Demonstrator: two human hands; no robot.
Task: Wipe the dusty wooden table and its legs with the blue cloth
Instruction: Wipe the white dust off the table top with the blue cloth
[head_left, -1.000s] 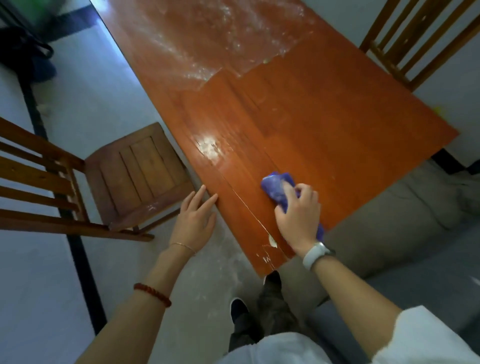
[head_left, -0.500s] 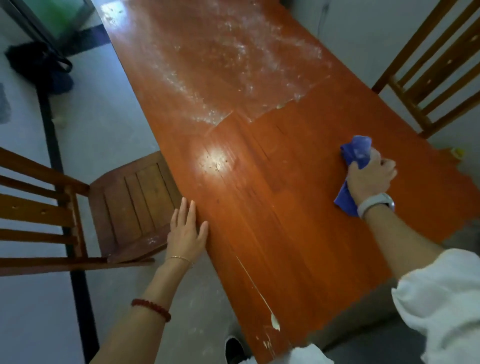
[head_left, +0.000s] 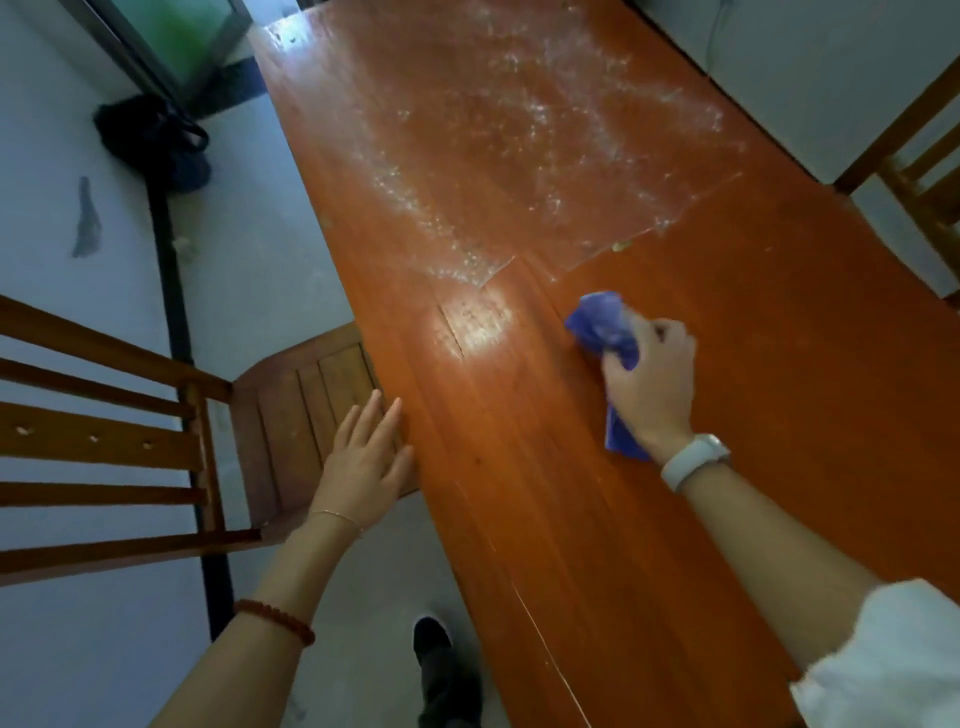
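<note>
On the wooden table | my right hand squeezes the blue cloth | my left hand lies flat, fingers straight, at the edge

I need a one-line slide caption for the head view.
Right hand grips blue cloth on wooden table, far half dusty; left hand at edge.

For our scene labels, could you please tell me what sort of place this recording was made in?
Most likely a dining area in a home: a long wooden table, dusty at its far end, a slatted wooden chair at one side and another chair opposite, on a pale floor.
</note>
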